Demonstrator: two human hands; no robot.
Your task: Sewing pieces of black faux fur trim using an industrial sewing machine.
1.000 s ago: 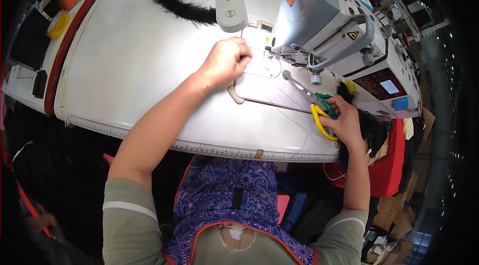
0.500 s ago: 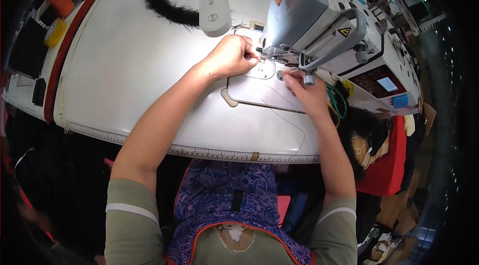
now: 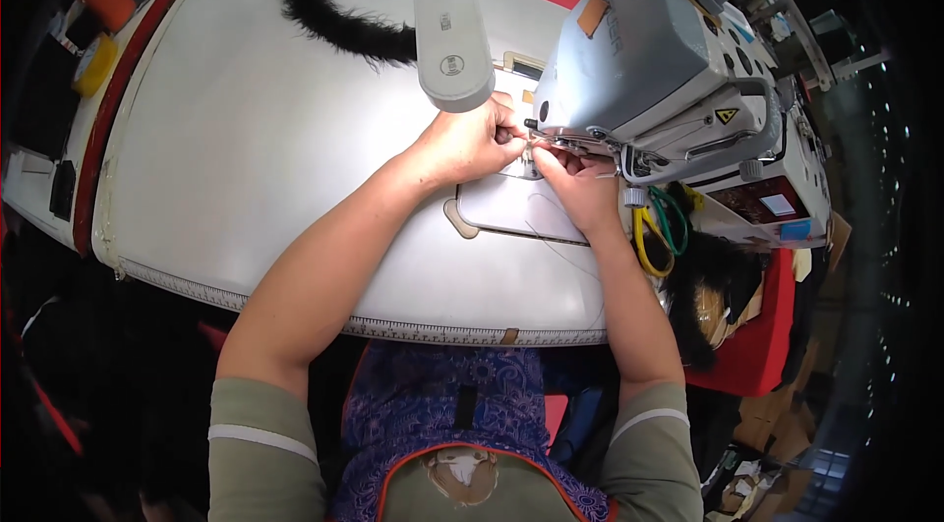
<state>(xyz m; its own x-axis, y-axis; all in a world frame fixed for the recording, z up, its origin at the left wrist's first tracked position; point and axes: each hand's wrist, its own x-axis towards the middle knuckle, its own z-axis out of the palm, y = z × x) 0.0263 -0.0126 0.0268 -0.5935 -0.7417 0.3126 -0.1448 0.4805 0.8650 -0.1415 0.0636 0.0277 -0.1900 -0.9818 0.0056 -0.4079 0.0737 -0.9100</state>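
Beneath the head of a white and grey sewing machine, my two hands almost meet at the needle. My left hand comes in from the left, with thumb and forefinger pinched by the presser foot; whatever lies between them is too small to name. From the right, my right hand reaches in with its fingers closed beside the needle, and its fingertips hide whatever they grip. A thin dark thread trails over the pale machine plate toward the front of the table.
A white lamp hangs over my left hand. Behind it, a black furry strip lies on the white table. Green and yellow scissor-like handles and more black fur are right of my right wrist. A ruler tape edges the table.
My right hand has moved up and left to the needle, beside my left hand. The small round grey metal piece at its fingertips is no longer visible. The whole view has shifted slightly.
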